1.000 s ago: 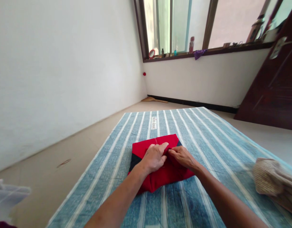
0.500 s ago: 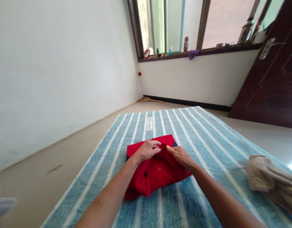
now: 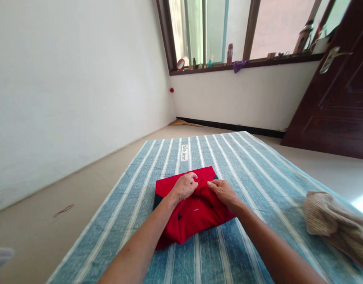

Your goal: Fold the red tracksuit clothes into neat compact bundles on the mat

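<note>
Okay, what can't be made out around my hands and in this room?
All in the head view:
Left hand: whether it pinches anything, hidden by the hand itself.
Red cloth: underside, hidden by its own folds.
Beige knitted cloth: right end, cut off by the right edge.
White thing: what it is, cut off by the left edge.
Small things on the windowsill: some too small to name.

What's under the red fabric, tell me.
The blue-and-white striped cover shows around the red fabric, which lies on it; anything directly beneath is covered and can't be seen.
</note>
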The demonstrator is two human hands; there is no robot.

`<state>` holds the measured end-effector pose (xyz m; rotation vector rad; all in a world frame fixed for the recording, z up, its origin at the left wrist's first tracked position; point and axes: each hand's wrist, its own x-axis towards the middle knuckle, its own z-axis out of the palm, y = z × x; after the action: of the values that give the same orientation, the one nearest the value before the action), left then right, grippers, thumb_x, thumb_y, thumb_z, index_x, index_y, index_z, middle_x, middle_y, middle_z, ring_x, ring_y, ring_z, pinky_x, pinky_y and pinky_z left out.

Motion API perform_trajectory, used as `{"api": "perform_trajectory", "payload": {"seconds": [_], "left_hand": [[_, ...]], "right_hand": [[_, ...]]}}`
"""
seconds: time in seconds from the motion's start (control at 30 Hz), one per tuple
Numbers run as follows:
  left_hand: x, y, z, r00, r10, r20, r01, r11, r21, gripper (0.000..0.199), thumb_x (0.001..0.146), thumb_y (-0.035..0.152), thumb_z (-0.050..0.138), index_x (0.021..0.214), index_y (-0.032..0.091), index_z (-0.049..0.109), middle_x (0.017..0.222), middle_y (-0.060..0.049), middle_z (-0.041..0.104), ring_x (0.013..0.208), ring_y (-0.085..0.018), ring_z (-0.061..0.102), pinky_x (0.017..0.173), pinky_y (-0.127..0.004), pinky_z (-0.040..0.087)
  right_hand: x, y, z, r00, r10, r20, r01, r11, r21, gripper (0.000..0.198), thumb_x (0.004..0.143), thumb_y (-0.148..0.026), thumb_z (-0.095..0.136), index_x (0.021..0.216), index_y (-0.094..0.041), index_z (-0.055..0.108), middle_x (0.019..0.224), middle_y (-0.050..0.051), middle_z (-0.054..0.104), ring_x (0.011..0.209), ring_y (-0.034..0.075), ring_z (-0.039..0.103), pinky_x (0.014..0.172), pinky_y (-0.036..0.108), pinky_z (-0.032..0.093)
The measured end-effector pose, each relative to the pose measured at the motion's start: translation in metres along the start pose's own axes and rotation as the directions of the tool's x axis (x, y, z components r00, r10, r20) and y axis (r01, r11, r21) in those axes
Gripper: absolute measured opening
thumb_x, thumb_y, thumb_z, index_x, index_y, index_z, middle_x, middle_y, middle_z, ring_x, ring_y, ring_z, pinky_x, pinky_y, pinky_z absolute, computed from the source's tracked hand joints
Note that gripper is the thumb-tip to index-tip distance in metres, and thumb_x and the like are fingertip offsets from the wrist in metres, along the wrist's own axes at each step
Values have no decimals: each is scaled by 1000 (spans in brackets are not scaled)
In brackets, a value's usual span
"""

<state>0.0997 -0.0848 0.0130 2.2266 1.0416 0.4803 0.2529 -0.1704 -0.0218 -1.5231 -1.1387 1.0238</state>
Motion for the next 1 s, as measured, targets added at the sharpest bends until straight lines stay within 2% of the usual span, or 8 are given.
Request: {"api": "perform_trajectory", "payload": {"seconds": [0.07, 0.17, 0.33, 0.43, 0.53, 0.6, 0.73, 1.0], "left_hand": [[-1, 0, 3, 1000, 1, -25, 0, 998, 58, 28, 75, 15, 47, 101, 14, 58, 50, 8, 43, 50, -12, 42, 55, -24, 32], [-4, 1, 4, 999, 13, -43, -7, 991, 133, 33, 78, 16, 46, 110, 15, 54, 54, 6, 47, 56, -14, 49, 60, -26, 35], [-6, 0, 2, 999, 38, -20, -33, 982, 183, 35, 81, 19, 46, 115, 17, 51, 66, 2, 58, 68, -17, 57, 67, -28, 39], [-6, -2, 2, 999, 52, -6, -50, 976, 213, 34, 82, 18, 44, 116, 18, 50, 68, 2, 59, 67, -16, 57, 67, -27, 40], [-5, -4, 3, 997, 74, -9, -70, 965, 252, 31, 82, 18, 43, 113, 19, 51, 68, 2, 59, 65, -16, 57, 66, -26, 41], [-5, -5, 4, 995, 98, -12, -90, 954, 287, 28, 83, 17, 43, 109, 20, 52, 67, 2, 58, 65, -15, 56, 65, -26, 41], [-6, -7, 5, 990, 143, 8, -137, 931, 338, 21, 84, 17, 41, 98, 22, 55, 74, 1, 59, 69, -16, 57, 68, -27, 41], [-13, 2, 10, 982, 177, 63, -185, 860, 475, 23, 86, 15, 37, 90, 21, 59, 81, -4, 57, 76, -19, 56, 73, -32, 43]], "right_hand": [[1, 2, 1, 998, -30, -46, 29, 999, -23, 31, 79, -44, 51, 82, -15, 62, 62, -1, 55, 51, 10, 44, 47, 22, 32], [0, 2, 1, 992, -59, -112, 49, 995, -92, 34, 78, -38, 53, 98, -13, 62, 57, -3, 52, 50, 12, 44, 48, 23, 31], [-14, -1, 0, 961, -179, -210, 82, 913, -400, 38, 84, -36, 48, 115, -15, 58, 55, -3, 53, 53, 15, 50, 53, 25, 34], [-32, -8, 2, 919, -329, -219, 104, 737, -668, 31, 88, -35, 47, 112, -19, 58, 75, 2, 62, 68, 17, 57, 61, 26, 36], [-50, -19, 8, 892, -444, -88, 160, 490, -857, 21, 85, -38, 53, 92, -19, 60, 92, 7, 61, 83, 21, 56, 69, 29, 38], [-57, -24, 13, 908, -417, -36, 141, 386, -912, 16, 82, -35, 58, 84, -19, 59, 92, 8, 59, 84, 23, 55, 70, 31, 38], [-62, -24, 21, 945, -325, -43, 57, 291, -955, 9, 83, -15, 52, 82, -17, 60, 89, 10, 59, 84, 23, 54, 67, 32, 39], [-64, -14, 20, 974, -220, -50, 16, 289, -957, 24, 85, -7, 43, 82, -14, 65, 87, 12, 61, 82, 23, 59, 57, 28, 38]]}}
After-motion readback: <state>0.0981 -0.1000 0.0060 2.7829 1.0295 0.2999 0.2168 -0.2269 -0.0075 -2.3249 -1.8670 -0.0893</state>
